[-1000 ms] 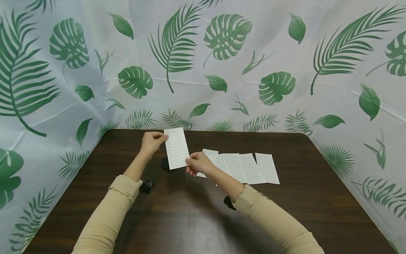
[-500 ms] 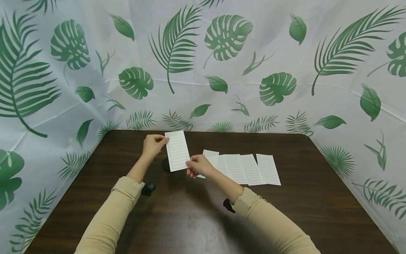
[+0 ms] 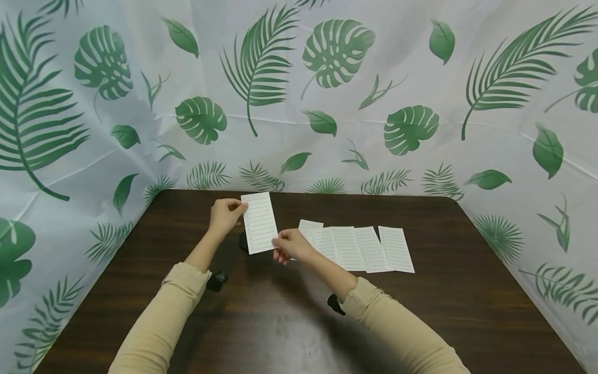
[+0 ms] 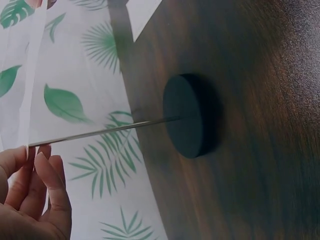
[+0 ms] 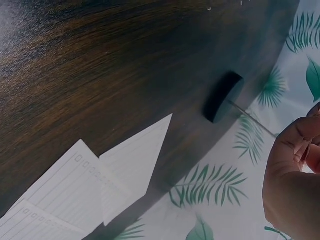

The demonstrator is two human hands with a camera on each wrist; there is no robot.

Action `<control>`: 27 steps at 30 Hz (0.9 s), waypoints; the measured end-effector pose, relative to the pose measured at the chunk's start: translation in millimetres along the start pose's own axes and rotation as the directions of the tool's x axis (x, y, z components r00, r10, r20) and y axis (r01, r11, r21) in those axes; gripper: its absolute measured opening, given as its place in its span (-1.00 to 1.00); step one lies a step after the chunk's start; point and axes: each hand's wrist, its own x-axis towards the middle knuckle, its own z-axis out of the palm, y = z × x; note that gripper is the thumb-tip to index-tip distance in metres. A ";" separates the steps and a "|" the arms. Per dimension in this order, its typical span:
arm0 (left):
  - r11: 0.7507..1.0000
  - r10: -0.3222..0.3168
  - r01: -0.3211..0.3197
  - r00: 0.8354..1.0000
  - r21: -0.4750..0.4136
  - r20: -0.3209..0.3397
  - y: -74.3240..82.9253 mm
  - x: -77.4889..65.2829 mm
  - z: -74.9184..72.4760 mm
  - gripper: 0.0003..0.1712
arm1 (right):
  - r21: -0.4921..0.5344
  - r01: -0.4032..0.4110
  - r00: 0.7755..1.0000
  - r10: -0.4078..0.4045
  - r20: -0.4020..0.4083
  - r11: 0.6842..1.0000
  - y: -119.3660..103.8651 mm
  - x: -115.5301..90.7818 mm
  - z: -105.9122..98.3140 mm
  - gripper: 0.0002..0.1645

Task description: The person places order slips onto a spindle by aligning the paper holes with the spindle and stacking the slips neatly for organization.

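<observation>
One black base (image 3: 243, 242) is part-hidden by the card (image 3: 259, 223), pinched by left hand (image 3: 225, 215) and right hand (image 3: 294, 244), slightly lower than before

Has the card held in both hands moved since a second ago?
Yes, slightly: in the head view, the held card sits lower against the table's back edge.

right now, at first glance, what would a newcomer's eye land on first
Probably the leaf-print backdrop, spread behind the dark table. Next, the white lined card held up between the left hand and right hand, left of a row of lined cards on the table. Then the black round base with its thin rod, partly hidden behind the held card in the head view.
</observation>
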 end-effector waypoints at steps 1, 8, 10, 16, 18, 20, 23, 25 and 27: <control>1.000 -0.008 0.008 1.000 -0.004 0.000 -0.7 0.0 0.2 -0.68 | -0.004 0.004 1.000 -0.004 0.002 1.000 0.2 0.4 0.6 -0.73; 0.999 -0.017 0.017 1.000 -0.034 -0.008 -5.5 1.9 2.7 -0.71 | -0.018 0.005 1.000 -0.005 -0.009 1.000 1.6 3.2 3.5 -0.75; 0.999 -0.012 0.011 1.000 -0.049 -0.015 -5.6 2.3 3.7 -0.72 | -0.020 0.007 1.000 -0.007 -0.007 1.000 1.7 3.3 2.9 -0.75; 0.987 -0.073 0.073 0.997 -0.142 0.002 -4.5 3.4 5.1 -0.71 | -0.016 0.022 1.000 -0.022 0.016 1.000 2.0 1.9 0.0 -0.73; 0.968 -0.135 0.143 0.989 -0.206 0.052 -3.7 4.7 4.4 -0.67 | -0.006 0.027 0.999 -0.027 0.024 1.000 3.4 2.1 -1.3 -0.74; 0.942 -0.195 0.215 0.976 -0.256 0.100 -3.1 5.8 3.3 -0.64 | 0.005 0.021 0.999 -0.021 0.031 1.000 4.3 2.2 -2.3 -0.74; 0.921 -0.245 0.275 0.960 -0.278 0.137 -2.3 7.2 2.2 -0.62 | 0.007 0.002 1.000 -0.002 0.022 1.000 4.9 2.3 -2.7 -0.72; 0.921 -0.255 0.284 0.957 -0.268 0.139 -1.2 7.6 2.0 -0.62 | -0.007 -0.009 1.000 0.009 0.009 1.000 4.6 2.0 -2.6 -0.71; 0.918 -0.264 0.292 0.955 -0.268 0.136 0.3 8.1 2.4 -0.62 | -0.035 -0.009 1.000 0.009 0.006 0.999 4.9 2.5 -2.4 -0.70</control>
